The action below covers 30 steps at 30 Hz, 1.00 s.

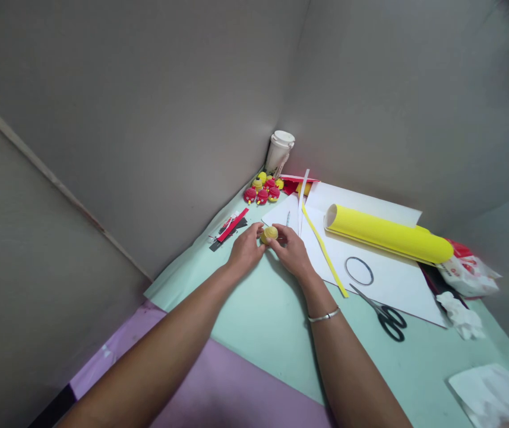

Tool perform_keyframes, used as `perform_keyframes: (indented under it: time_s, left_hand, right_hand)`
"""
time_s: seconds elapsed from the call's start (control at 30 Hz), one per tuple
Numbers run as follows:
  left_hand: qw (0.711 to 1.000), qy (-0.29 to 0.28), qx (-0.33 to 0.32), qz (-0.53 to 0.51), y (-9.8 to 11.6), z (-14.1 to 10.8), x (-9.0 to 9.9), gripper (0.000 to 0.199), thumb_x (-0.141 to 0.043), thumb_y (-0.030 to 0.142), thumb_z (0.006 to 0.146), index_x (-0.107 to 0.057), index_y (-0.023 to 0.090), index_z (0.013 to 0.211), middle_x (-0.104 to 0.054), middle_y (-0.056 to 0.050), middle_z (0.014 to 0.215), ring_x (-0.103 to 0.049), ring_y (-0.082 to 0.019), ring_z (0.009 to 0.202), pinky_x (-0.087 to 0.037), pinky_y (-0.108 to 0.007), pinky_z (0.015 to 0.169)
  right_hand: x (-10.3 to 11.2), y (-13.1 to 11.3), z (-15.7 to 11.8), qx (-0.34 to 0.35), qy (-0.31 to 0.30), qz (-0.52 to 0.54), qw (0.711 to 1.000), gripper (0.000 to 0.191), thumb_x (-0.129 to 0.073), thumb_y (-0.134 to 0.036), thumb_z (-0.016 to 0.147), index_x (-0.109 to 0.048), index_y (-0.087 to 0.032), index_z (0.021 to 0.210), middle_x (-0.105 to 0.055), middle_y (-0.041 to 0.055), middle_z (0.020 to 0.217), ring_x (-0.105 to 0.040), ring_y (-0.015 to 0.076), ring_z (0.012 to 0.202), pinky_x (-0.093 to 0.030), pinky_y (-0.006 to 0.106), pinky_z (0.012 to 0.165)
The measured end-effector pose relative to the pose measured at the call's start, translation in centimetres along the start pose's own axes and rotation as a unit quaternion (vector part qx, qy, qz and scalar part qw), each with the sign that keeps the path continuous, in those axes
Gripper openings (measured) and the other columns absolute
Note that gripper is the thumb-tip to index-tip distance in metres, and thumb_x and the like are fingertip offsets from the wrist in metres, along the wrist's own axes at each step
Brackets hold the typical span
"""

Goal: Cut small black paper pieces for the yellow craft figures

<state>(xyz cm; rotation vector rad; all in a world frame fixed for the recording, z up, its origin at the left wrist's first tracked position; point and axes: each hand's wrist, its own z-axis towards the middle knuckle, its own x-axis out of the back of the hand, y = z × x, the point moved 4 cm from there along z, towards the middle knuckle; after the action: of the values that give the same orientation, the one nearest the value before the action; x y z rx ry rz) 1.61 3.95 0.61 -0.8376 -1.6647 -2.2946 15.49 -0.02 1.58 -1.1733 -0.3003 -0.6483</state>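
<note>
Between my two hands is a small round yellow piece with ridges like a coiled paper strip. My left hand grips it from the left with thumb and fingers. From the right, my right hand has its thumb against the front of the piece, with the other fingers curled behind. Several small red and yellow round figures of a like shape stand in a cluster beyond my hands. Left of my left hand lie red and black strips. A pen lies just past my right hand.
Right of my right arm are a long yellow strip, a grey ring on white sheets, and black-handled scissors. Behind them lies a yellow roll. A white lidded cup stands in the wall corner. Tissues lie far right.
</note>
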Motion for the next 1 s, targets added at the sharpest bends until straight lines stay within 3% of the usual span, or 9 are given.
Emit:
perform_keyframes:
  time_s: [0.3,1.0]
  left_hand:
    - [1.0,0.007,0.006,0.004,-0.04,0.1,-0.02,0.046,-0.066,0.015,0.077,-0.052,0.02,0.121,-0.068,-0.007,0.113,-0.066,-0.019,0.098,-0.05,-0.031,0.088]
    - [1.0,0.007,0.0,0.021,0.54,-0.15,0.37,0.045,-0.063,0.014,0.077,-0.053,0.02,0.12,-0.068,-0.007,0.115,-0.064,-0.021,0.103,-0.05,-0.033,0.091]
  right_hand:
    - [-0.08,0.24,-0.02,-0.019,0.005,0.005,1.0,0.041,-0.062,-0.037,0.084,-0.06,-0.019,0.12,-0.066,0.0101,0.111,-0.065,0.0218,0.09,-0.055,0.038,0.084]
    - [-0.49,0.52,0.01,-0.009,-0.006,-0.004,1.0,0.047,-0.066,-0.03,0.081,-0.056,-0.02,0.126,-0.065,0.0101,0.113,-0.065,0.0222,0.092,-0.054,0.038,0.085]
